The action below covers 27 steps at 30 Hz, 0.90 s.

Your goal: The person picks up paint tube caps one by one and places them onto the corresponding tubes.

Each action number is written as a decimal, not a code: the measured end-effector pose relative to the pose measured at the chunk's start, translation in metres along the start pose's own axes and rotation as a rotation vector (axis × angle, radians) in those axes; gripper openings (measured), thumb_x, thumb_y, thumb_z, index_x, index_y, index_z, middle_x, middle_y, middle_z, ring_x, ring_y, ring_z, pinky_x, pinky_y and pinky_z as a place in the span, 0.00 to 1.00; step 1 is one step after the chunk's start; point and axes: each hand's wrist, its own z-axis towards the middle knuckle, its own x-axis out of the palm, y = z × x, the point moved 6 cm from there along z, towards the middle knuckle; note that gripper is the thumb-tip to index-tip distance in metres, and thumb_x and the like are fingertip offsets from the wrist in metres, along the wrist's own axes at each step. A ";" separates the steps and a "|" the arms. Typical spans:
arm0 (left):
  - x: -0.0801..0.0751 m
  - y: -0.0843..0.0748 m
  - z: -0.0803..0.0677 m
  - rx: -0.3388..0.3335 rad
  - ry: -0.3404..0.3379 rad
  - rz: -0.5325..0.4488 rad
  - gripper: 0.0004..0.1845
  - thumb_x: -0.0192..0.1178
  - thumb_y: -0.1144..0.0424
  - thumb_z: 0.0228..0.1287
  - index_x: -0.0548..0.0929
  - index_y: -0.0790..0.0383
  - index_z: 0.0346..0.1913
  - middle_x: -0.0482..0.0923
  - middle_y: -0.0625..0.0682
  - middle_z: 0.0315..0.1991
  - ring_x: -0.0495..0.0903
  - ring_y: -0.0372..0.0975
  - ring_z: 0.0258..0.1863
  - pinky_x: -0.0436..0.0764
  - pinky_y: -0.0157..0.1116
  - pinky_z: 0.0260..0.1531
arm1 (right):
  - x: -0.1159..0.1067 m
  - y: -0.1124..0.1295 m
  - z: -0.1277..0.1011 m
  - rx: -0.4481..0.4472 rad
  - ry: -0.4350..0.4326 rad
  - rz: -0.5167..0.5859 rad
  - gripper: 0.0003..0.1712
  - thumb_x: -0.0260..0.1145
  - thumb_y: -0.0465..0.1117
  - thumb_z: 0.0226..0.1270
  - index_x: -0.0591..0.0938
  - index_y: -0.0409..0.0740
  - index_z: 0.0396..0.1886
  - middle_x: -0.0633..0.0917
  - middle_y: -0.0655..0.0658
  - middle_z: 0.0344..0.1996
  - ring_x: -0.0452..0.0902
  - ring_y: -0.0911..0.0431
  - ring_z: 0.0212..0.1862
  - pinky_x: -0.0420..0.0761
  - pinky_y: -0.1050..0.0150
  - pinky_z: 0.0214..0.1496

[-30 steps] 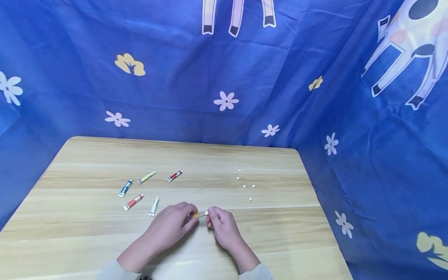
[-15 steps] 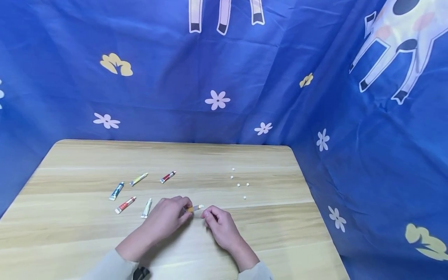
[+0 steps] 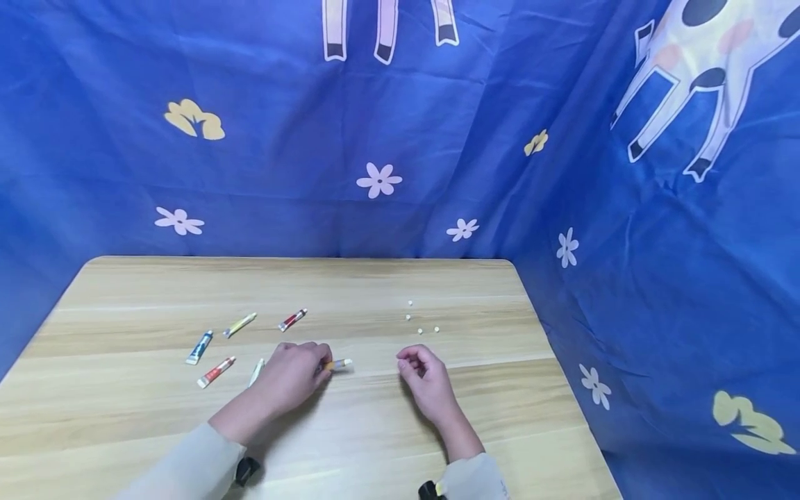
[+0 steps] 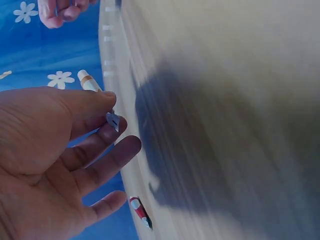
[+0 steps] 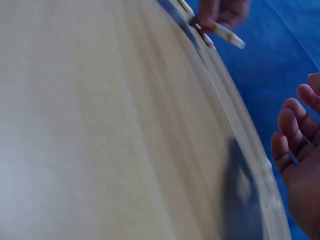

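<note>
My left hand (image 3: 292, 377) pinches a small orange paint tube (image 3: 338, 364) between thumb and fingers, above the table's middle. The tube's white end points right; in the left wrist view the flat crimped tail (image 4: 113, 120) shows at the fingertips. Apart from it, my right hand (image 3: 431, 385) hovers to the right with curled fingers, thumb close to the index finger. Whether something small sits between them is hidden. Just beyond that hand, small white caps (image 3: 420, 331) lie scattered.
Left on the wooden table (image 3: 350, 451) lie more paint tubes: blue (image 3: 199, 347), yellow (image 3: 240, 325), dark red (image 3: 292, 320), red-orange (image 3: 216, 372) and pale green (image 3: 256, 372), the last partly behind my left hand. A blue patterned cloth (image 3: 281, 173) hangs behind and at the sides.
My right hand has left the orange tube's white end and moved right towards the white caps, hiding one of them. The left hand keeps the tube and has shifted slightly left and away.
</note>
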 end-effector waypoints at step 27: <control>0.005 0.029 0.053 0.016 0.068 0.042 0.06 0.76 0.63 0.65 0.86 0.52 0.38 0.88 0.45 0.33 0.87 0.41 0.36 0.78 0.62 0.57 | -0.081 -0.059 0.026 0.125 -0.247 0.066 0.11 0.68 0.31 0.76 0.83 0.31 0.53 0.81 0.48 0.39 0.75 0.63 0.39 0.76 0.75 0.43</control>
